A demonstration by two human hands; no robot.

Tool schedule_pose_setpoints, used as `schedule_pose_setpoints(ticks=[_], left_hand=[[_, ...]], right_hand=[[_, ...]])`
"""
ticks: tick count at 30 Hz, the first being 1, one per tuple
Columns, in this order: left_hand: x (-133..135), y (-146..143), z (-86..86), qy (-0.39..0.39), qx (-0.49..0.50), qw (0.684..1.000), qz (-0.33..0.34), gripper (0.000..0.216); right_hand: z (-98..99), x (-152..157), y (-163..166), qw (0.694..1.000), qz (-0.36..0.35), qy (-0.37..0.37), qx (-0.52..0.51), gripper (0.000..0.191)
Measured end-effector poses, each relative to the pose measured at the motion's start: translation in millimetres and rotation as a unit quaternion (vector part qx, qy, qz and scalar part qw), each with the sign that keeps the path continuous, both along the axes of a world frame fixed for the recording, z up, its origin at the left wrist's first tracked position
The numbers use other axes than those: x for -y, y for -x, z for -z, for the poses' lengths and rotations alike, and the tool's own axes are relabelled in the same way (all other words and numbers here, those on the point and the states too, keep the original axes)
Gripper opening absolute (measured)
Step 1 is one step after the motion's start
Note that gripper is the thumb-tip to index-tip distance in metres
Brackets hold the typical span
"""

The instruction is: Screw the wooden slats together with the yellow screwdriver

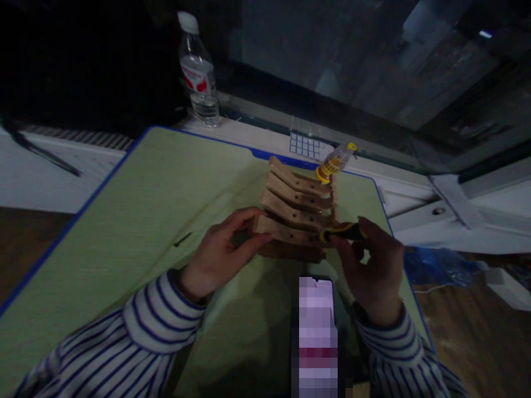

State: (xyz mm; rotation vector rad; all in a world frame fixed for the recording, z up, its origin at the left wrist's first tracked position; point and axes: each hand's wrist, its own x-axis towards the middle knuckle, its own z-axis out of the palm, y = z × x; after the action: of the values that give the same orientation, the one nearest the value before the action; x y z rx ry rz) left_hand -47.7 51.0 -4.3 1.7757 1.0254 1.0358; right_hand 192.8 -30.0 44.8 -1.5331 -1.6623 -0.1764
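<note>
My left hand: (226,251) thumb and fingers pinch the left end of the nearest slat.
My right hand: (373,265) fingers close around a black-and-yellow tool (350,232), its yellow end pointing left against the right part of that same slat; the tip is too dark to make out.
Wooden rack: (292,205) between my hands and reaching away beyond them, on the counter (186,171); its bent slats run side by side, with dark holes along them.
Small dark screw: (182,239) lying on the counter, left of my left hand.
Phone: (327,309) nearer to me than both hands, between my wrists, its screen lit and partly blurred into blocks.
Yellow-ended clear container: (335,163) beyond my right hand, tilted, by the rack's far right corner.
Water bottle: (199,77) well beyond my left hand, white-capped, past the counter's far edge.
Blue grid: (305,146) beyond the rack, ahead of both hands.
My sleeves: (161,312) striped, behind each hand.
</note>
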Motion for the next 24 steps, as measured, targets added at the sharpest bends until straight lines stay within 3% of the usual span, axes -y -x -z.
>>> schedule_pose_setpoints(ticks=[6,11,17,24], left_hand=[[-1.6,1.2,-2.5,0.012,-0.016,1.0,0.01,0.04],[-2.3,1.2,-3.5,-0.008,-0.022,1.0,0.003,0.039],[-0.6,0.7,-2.5,-0.014,-0.022,1.0,-0.005,0.041],[1.5,0.7,-1.8,-0.012,-0.009,1.0,-0.006,0.041]], right_hand=[[-7.9,-1.6,4.0,1.0,-0.022,0.014,0.009,0.033],[-14.7,-3.6,-2.0,0.992,-0.112,0.035,0.036,0.047],[-12.5,-1.2,-8.5,0.972,-0.201,0.111,-0.054,0.055],[-6.1,-0.8,-5.2,0.992,-0.118,0.047,-0.017,0.06]])
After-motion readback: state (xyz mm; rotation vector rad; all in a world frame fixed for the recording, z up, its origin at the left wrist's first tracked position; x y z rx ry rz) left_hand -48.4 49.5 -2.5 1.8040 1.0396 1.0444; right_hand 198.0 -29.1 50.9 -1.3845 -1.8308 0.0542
